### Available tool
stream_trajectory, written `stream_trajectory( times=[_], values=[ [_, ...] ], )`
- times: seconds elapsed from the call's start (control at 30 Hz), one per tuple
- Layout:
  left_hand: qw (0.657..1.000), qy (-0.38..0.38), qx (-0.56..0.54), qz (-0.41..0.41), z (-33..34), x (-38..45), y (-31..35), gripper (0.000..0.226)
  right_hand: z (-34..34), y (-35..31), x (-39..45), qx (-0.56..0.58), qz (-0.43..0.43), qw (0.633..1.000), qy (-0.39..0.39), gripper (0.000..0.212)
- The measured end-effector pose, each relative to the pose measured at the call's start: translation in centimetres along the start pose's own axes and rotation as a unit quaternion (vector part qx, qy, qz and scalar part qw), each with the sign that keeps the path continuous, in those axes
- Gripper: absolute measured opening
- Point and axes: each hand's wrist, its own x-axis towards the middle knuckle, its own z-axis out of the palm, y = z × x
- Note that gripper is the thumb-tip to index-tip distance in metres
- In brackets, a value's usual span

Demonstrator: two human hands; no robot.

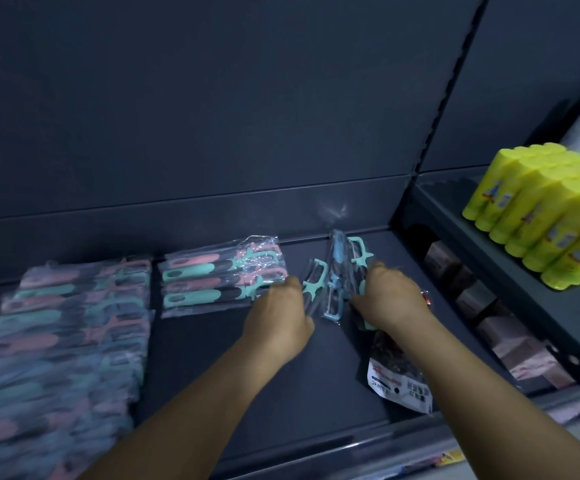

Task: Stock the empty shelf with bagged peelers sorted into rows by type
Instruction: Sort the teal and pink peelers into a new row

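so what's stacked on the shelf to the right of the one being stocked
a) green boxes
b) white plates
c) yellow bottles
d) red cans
c, a shrink-wrapped block of yellow bottles lies on the neighbouring shelf, up and to the right of the right hand working among the bagged peelers.

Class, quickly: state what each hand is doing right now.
Left hand: grips a bagged teal peeler.
Right hand: grips bagged peelers; how many cannot be told.
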Motion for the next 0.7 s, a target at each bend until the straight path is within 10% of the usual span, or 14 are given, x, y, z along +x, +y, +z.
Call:
stream_trajectory(
  times=[0.47, 0.7],
  values=[
    [0.993, 0.043, 0.108, 0.03, -0.9, -0.6, -2.5, 0.027, -0.6, -0.6, 0.4, 0.0, 0.002, 1.0, -0.022, 0.026],
    [0.997, 0.034, 0.046, 0.053, -2.2, -1.1, -4.4, 0.027, -0.2, -2.5, -0.7, 0.083, -0.18, 0.979, 0.056, 0.043]
  ],
)
